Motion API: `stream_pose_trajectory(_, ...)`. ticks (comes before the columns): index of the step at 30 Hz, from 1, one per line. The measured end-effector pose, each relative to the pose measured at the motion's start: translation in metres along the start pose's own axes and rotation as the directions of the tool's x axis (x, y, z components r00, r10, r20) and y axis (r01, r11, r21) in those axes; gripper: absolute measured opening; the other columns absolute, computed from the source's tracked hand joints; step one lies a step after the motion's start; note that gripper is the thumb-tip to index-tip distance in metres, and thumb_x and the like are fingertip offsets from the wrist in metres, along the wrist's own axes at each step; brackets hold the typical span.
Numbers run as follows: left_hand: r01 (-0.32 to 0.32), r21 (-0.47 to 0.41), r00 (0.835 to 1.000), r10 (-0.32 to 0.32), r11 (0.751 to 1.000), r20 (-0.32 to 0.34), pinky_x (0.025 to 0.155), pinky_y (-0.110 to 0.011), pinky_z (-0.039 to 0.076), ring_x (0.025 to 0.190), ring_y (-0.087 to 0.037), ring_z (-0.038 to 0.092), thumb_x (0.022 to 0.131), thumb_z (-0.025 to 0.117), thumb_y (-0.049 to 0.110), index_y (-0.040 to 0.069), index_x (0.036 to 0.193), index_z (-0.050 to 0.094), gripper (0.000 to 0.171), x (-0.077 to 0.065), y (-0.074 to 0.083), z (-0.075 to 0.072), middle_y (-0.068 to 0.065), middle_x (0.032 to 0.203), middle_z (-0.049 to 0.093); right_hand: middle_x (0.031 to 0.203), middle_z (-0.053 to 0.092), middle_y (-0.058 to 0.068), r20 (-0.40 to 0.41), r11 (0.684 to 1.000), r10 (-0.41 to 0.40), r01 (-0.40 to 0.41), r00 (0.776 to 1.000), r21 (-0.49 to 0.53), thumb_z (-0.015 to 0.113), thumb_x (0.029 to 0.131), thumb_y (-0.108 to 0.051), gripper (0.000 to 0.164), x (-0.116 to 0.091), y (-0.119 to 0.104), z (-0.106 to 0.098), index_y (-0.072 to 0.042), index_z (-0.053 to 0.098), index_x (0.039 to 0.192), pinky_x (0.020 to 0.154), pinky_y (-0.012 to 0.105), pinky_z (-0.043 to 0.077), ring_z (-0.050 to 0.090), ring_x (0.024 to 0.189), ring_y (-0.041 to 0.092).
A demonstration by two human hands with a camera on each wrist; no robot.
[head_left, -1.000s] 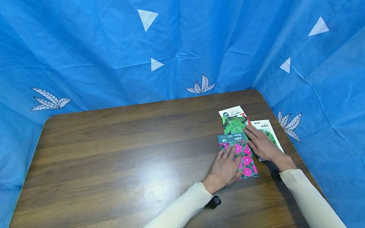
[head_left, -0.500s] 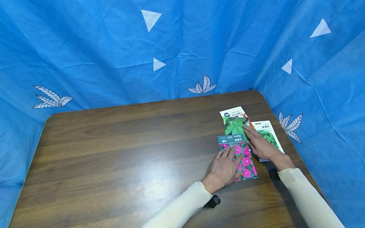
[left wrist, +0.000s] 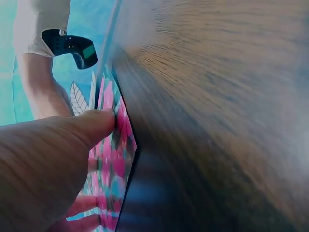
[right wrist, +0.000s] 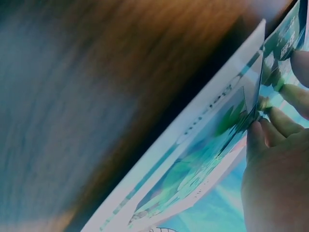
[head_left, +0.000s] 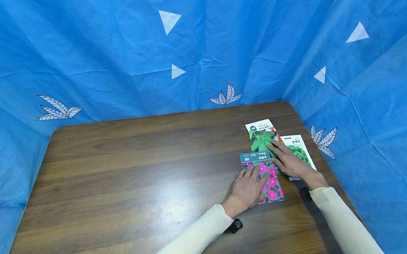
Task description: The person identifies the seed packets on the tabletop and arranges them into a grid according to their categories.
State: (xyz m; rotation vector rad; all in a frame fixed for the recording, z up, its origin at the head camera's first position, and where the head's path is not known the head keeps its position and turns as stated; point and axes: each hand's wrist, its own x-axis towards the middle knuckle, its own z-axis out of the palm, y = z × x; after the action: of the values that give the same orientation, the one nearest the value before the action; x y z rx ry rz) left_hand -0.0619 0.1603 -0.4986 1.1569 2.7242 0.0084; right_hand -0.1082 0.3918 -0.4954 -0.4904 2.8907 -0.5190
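Three seed packets lie partly overlapping at the table's right side. The nearest, printed with pink flowers (head_left: 272, 183), has a dark green header. My left hand (head_left: 246, 190) rests on it with fingers stretched out; the left wrist view shows the thumb lying on its printed face. Beyond it is a packet with a large green leaf (head_left: 259, 138) and a white top, touched by the extended fingers of my right hand (head_left: 291, 163). A white packet with a leafy green picture (head_left: 298, 151) lies under the right hand, partly hidden by it.
A brown wooden table (head_left: 122, 174) reaches far to the left of the packets. Blue cloth (head_left: 115, 51) with white triangles and leaf prints hangs behind it and along both sides. The table's right edge runs close beside the white packet.
My left hand and the pink-flower packet have slid slightly left and toward me. My right fingers have shifted slightly left over the leaf packet. The white packet stays in place.
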Motion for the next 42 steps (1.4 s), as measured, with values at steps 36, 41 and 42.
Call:
stream_pose_trajectory(36, 0.017, 0.028, 1.0, -0.016, 0.999, -0.02, 0.117, -0.039, 0.039, 0.148, -0.021, 0.034, 0.09, 0.053, 0.071, 0.037, 0.151, 0.041, 0.071, -0.041, -0.026, 0.0, 0.0, 0.161, 0.034, 0.16, 0.021, 0.026, 0.026, 1.0, 0.008, -0.008, 1.0, -0.004, 0.064, 0.097, -0.038, 0.064, 0.006, -0.014, 0.002, -0.012, 0.041, 0.151, 0.106, 0.074, 0.033, 0.017, 0.145, 0.054)
stream_pose_trajectory(41, 0.022, 0.02, 0.999, -0.021, 1.0, -0.025, 0.117, -0.039, 0.039, 0.148, -0.021, 0.034, 0.089, 0.055, 0.07, 0.036, 0.15, 0.042, 0.071, -0.05, -0.031, 0.0, 0.0, 0.16, 0.035, 0.161, 0.019, 0.024, 0.045, 0.999, 0.033, -0.033, 0.998, 0.005, 0.065, 0.097, -0.04, 0.066, 0.005, -0.016, 0.0, -0.013, 0.04, 0.152, 0.107, 0.074, 0.032, 0.015, 0.146, 0.054)
stream_pose_trajectory(42, 0.024, 0.017, 0.999, -0.023, 1.0, -0.028, 0.117, -0.039, 0.039, 0.148, -0.021, 0.035, 0.089, 0.056, 0.07, 0.036, 0.15, 0.043, 0.071, -0.052, -0.032, 0.0, 0.0, 0.16, 0.036, 0.161, 0.019, 0.024, 0.048, 0.999, 0.036, -0.037, 0.998, 0.007, 0.065, 0.097, -0.04, 0.067, 0.005, -0.016, -0.001, -0.013, 0.039, 0.152, 0.107, 0.074, 0.031, 0.015, 0.146, 0.054)
